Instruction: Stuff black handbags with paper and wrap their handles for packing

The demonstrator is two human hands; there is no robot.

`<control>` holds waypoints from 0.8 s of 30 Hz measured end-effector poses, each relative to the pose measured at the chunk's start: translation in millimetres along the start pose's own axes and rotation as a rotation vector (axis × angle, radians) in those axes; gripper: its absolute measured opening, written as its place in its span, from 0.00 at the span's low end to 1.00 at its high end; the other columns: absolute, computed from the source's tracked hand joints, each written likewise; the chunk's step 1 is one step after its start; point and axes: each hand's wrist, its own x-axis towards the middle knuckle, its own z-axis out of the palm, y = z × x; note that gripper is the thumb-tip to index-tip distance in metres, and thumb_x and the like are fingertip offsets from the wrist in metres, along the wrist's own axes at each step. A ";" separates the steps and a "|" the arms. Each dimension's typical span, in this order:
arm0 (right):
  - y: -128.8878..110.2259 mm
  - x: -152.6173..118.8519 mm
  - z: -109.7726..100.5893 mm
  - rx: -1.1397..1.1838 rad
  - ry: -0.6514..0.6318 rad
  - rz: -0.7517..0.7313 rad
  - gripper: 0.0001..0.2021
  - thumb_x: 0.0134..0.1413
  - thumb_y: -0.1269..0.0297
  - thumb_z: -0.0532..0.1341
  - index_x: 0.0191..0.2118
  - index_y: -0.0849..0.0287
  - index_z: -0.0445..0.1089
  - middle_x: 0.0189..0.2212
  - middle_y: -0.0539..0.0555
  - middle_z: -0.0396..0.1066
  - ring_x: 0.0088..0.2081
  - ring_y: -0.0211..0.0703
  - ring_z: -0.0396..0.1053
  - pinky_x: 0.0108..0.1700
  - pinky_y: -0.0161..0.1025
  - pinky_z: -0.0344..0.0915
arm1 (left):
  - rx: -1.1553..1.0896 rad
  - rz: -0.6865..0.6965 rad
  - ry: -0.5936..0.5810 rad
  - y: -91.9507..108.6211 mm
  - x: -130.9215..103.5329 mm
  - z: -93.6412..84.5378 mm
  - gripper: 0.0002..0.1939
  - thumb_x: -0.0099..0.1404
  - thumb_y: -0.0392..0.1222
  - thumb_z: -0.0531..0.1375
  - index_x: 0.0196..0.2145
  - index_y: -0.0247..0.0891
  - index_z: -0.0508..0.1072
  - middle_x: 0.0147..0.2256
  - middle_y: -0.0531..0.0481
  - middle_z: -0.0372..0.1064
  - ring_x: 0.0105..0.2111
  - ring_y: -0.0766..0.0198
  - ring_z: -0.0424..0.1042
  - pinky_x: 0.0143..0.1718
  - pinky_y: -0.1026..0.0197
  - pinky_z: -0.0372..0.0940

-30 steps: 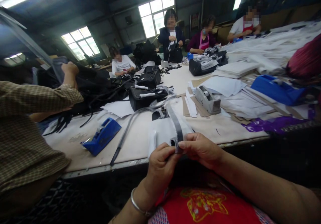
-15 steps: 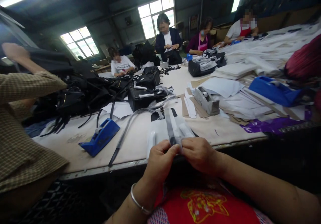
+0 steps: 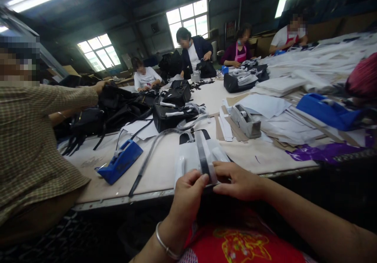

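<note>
A black strap [image 3: 204, 160] in a clear plastic sleeve runs down over a handbag [image 3: 188, 157] covered with white wrapping, at the table's front edge. My left hand [image 3: 190, 192] pinches the strap's near end between thumb and fingers. My right hand [image 3: 235, 180] is at the right side of that end, thumb and forefinger parted, fingertips at the edge of the plastic sleeve. Its other fingers are partly hidden. A longer plastic-sleeved strap [image 3: 147, 159] curves over the table to the left of the bag.
A blue tape dispenser [image 3: 120, 160] stands left, a grey one [image 3: 244, 121] right, and another blue one [image 3: 324, 109] farther right on paper sheets. Black bags [image 3: 173, 113] lie ahead. A co-worker in a checked shirt [image 3: 38, 137] reaches in at left; several people work across the table.
My right hand's thumb and fingers have spread apart from their pinch at the strap end. My left hand keeps its pinch. The checked-shirt co-worker's arm has come down towards the black bags.
</note>
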 end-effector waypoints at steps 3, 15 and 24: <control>-3.1 4.9 -8.7 0.597 -0.030 0.320 0.23 0.56 0.43 0.63 0.33 0.62 0.69 0.21 0.44 0.54 0.20 0.29 0.45 0.20 0.30 0.44 | 0.357 0.338 0.051 -4.7 -4.5 1.1 0.09 0.67 0.39 0.60 0.30 0.36 0.77 0.29 0.51 0.63 0.31 0.66 0.64 0.33 0.64 0.59; -3.3 20.6 3.7 0.240 0.186 0.285 0.13 0.52 0.56 0.66 0.30 0.63 0.74 0.25 0.51 0.70 0.27 0.36 0.64 0.32 0.34 0.59 | 0.015 -0.062 -0.234 7.1 15.6 -12.8 0.19 0.63 0.55 0.63 0.28 0.35 0.68 0.24 0.57 0.53 0.23 0.71 0.51 0.25 0.65 0.49; 1.1 19.0 10.0 -0.894 0.153 0.187 0.10 0.62 0.72 0.52 0.37 0.64 0.71 0.33 0.60 0.71 0.31 0.43 0.65 0.33 0.39 0.56 | -0.013 -0.109 0.134 -0.4 42.7 22.9 0.19 0.59 0.55 0.66 0.25 0.35 0.71 0.18 0.59 0.53 0.21 0.71 0.50 0.24 0.65 0.47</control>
